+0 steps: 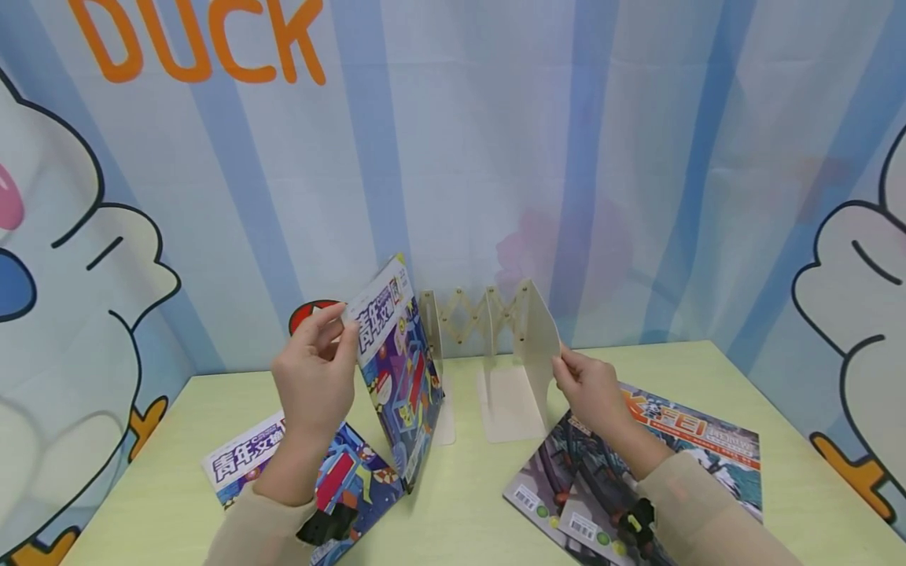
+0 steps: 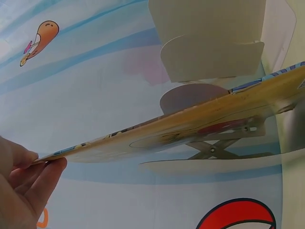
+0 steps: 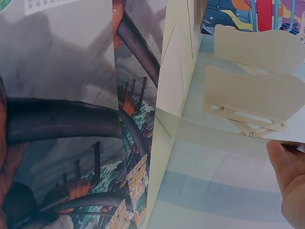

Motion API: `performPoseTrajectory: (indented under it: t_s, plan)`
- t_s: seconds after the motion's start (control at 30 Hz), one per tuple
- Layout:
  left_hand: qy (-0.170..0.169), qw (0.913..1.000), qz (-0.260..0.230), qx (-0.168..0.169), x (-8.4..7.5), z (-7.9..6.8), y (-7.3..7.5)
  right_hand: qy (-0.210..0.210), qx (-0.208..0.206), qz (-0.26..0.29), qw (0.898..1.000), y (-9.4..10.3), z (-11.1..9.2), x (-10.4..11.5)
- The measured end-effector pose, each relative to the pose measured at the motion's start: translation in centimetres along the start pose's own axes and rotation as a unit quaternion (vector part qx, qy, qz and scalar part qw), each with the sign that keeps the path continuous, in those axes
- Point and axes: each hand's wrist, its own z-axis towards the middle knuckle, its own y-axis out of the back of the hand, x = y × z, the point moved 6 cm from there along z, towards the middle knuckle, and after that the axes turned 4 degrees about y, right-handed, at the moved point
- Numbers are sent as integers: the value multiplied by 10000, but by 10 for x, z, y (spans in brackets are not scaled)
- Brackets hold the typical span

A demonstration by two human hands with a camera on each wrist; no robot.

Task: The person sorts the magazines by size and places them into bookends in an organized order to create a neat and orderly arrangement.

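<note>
My left hand (image 1: 314, 381) pinches the upper left corner of a magazine (image 1: 402, 377) with a purple-titled, colourful cover. It stands on edge, tilted, at the left part of a cream expandable book rack (image 1: 541, 338), hiding some of it. In the left wrist view, the magazine (image 2: 167, 122) passes between rack panels, with thumb and fingertips of the left hand (image 2: 33, 176) at its corner. My right hand (image 1: 594, 391) pinches the outer edge of the rack's right end panel. The right wrist view shows the right hand (image 3: 290, 183) at that edge, near the cream dividers (image 3: 252, 95).
Another purple-titled magazine (image 1: 354, 479) lies flat at the left, partly under my left forearm. Overlapping dark-covered magazines (image 1: 538, 479) lie at the right under my right arm. The pale table (image 1: 467, 503) meets a blue striped curtain (image 1: 481, 157) behind the rack.
</note>
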Motion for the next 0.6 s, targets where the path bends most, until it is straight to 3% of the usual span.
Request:
performPoseTrajectory:
  t_s: [0.6]
  plan:
    - [-962,9949,-229,-176,-8,-16,-23,119,-72,-108,9998,0,0,3]
